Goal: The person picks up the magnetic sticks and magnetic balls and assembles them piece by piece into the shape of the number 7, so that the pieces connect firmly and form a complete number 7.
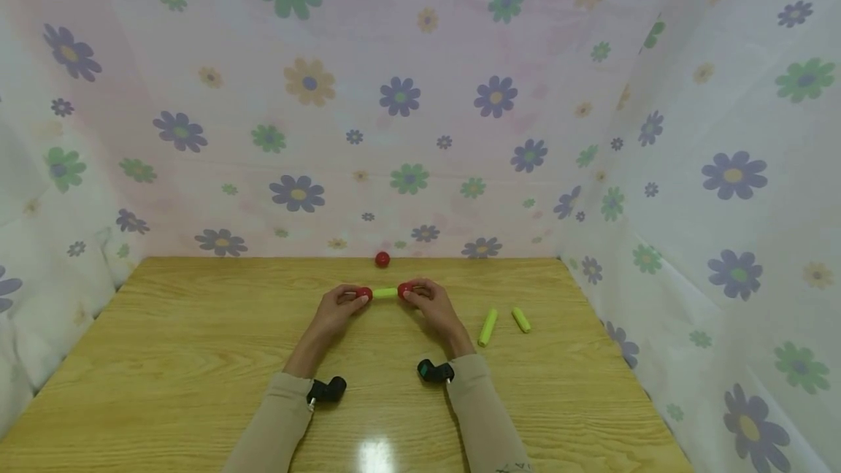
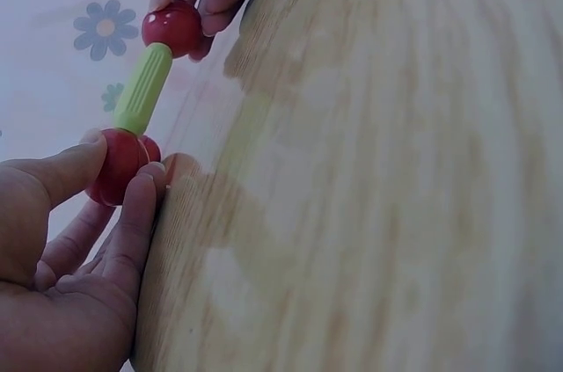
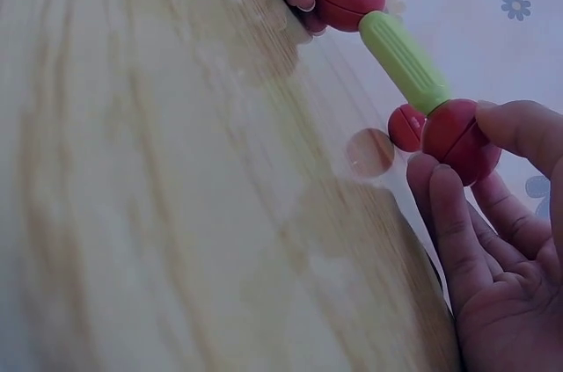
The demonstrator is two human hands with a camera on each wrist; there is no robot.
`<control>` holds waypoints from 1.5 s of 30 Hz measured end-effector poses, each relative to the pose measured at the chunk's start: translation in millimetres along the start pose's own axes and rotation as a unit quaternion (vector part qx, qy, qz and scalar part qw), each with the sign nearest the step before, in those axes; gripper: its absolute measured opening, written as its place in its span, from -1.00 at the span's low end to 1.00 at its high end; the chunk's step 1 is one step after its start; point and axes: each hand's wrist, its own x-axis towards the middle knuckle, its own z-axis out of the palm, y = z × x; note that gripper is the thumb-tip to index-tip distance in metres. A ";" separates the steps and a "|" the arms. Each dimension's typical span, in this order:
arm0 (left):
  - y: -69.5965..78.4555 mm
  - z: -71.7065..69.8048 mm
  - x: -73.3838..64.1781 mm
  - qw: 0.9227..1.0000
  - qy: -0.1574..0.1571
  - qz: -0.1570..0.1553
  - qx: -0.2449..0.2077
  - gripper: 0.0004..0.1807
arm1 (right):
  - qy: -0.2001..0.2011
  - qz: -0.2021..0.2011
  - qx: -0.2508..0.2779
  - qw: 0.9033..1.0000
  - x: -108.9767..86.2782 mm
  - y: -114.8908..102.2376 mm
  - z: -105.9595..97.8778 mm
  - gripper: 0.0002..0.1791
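A ribbed yellow-green rod point(image 1: 385, 293) joins two glossy red balls in a dumbbell shape, close over the wooden table. My left hand point(image 1: 333, 309) pinches the left red ball point(image 2: 123, 165) between thumb and fingers. On the other end, my right hand point(image 1: 431, 305) pinches the right red ball point(image 3: 461, 142) the same way. In the right wrist view the rod runs straight from ball to ball, its ends meeting both. Behind the hands, a third red ball point(image 1: 382, 260) sits by the table's back edge.
Two loose yellow-green rods lie right of my right hand: a longer rod point(image 1: 488, 328) and a shorter rod point(image 1: 521, 320). The wooden table point(image 1: 197, 356) backs onto a flowered curtain point(image 1: 355, 174), which also hangs along both sides. Each wrist carries a black camera point(image 1: 328, 390).
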 end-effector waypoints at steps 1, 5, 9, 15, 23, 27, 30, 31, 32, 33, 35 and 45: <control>-0.4 -0.2 0.2 1.000 -0.001 0.001 0.000 -0.60 | -0.002 0.002 0.001 1.000 0.2 0.6 -0.5 -0.62; -1.9 -0.8 2.2 1.000 -0.003 0.007 -0.001 -0.59 | -0.001 0.006 -0.001 1.000 9.6 15.6 -2.2 -0.60; -1.7 -0.7 3.5 1.000 0.000 0.008 -0.001 -0.60 | 0.018 0.001 -0.006 1.000 16.8 29.5 -0.8 -0.62; 0.5 0.1 -0.6 1.000 0.002 0.007 0.003 -0.62 | 0.032 -0.007 -0.012 0.999 15.9 34.9 0.4 -0.65; -0.9 0.8 -1.0 1.000 0.001 0.011 -0.005 -0.60 | 0.028 -0.001 -0.005 1.000 12.7 33.5 -0.6 -0.66; -0.2 0.7 -1.1 1.000 -0.003 0.014 -0.003 -0.57 | 0.035 0.007 -0.001 0.999 15.0 34.9 -0.7 -0.67; 0.0 0.6 -1.3 1.000 -0.003 0.013 -0.001 -0.57 | 0.040 0.009 -0.002 0.999 16.5 37.4 -0.7 -0.68; -0.1 0.6 -1.2 1.000 -0.003 0.012 -0.003 -0.58 | 0.041 0.009 -0.001 0.999 17.0 37.9 -0.6 -0.68; -0.2 0.4 -1.2 1.000 -0.003 0.011 -0.006 -0.58 | 0.041 0.009 -0.002 0.999 17.3 38.5 -0.5 -0.68; -0.3 0.3 -1.3 1.000 -0.002 0.010 -0.009 -0.59 | 0.041 0.008 -0.002 0.999 17.5 39.1 -0.4 -0.68; 0.2 0.2 -1.9 1.000 -0.001 0.007 -0.014 -0.61 | 0.039 0.006 -0.001 0.999 17.3 39.3 -0.2 -0.67; 2.1 0.9 -3.1 1.000 0.000 0.003 -0.016 -0.62 | 0.035 0.003 0.001 0.999 15.7 36.4 -1.2 -0.67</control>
